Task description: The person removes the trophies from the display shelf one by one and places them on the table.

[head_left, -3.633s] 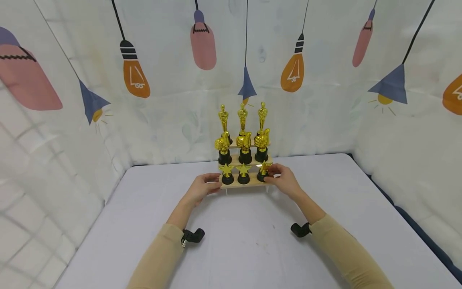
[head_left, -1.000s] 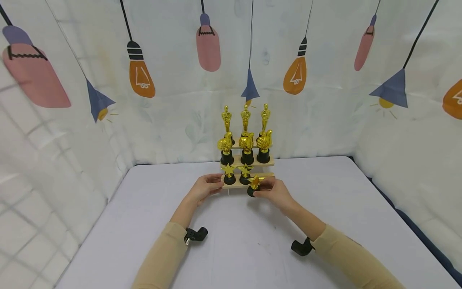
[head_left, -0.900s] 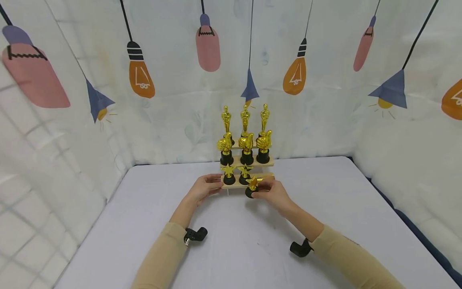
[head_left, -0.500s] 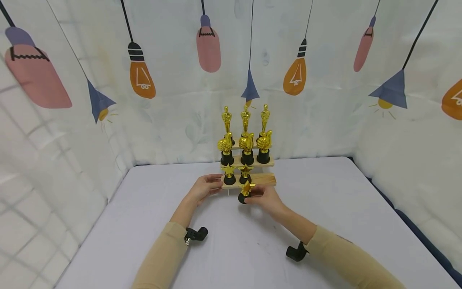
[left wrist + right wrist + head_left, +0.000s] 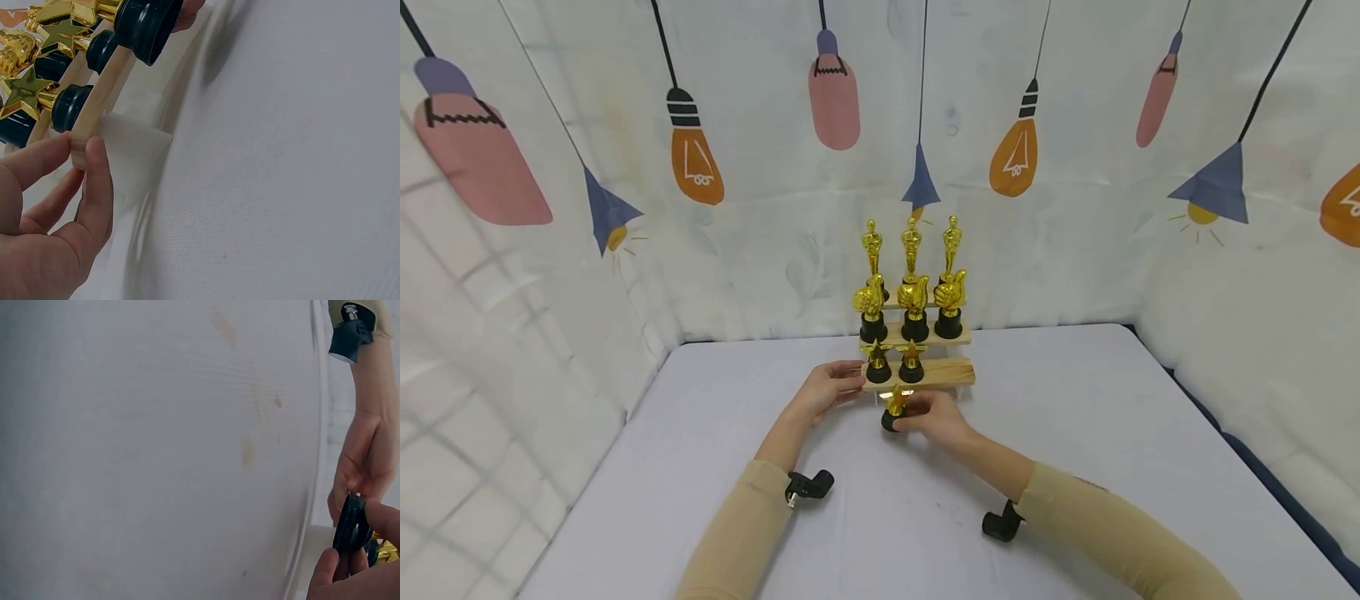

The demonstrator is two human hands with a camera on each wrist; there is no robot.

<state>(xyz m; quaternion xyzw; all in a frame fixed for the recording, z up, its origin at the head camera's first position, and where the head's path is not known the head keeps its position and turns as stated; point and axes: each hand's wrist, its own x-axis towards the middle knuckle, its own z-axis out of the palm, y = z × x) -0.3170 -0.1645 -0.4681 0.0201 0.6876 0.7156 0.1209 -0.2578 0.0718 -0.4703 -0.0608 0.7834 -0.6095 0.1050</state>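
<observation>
A stepped wooden display stand (image 5: 953, 372) holds gold trophies with black bases at the back of the table. My left hand (image 5: 826, 393) pinches the left end of its lowest board (image 5: 94, 115) between thumb and fingers. In front of that board, my right hand (image 5: 938, 422) holds a star trophy (image 5: 892, 408) by its round black base (image 5: 353, 525). Two other star trophies stand on the lowest board, one at the left (image 5: 877, 364) and one in the middle (image 5: 912, 364). The right part of this board is bare.
Three thumbs-up trophies (image 5: 913, 297) occupy the middle step, with three figure trophies (image 5: 911, 246) on the top step. A white cloth covers the table (image 5: 880, 533). Behind it hangs a curtain (image 5: 760, 250) printed with lamps.
My right hand has taken the star trophy off the right end of the lowest board and carried it left and nearer to me. My left hand has stayed at the board's left end.
</observation>
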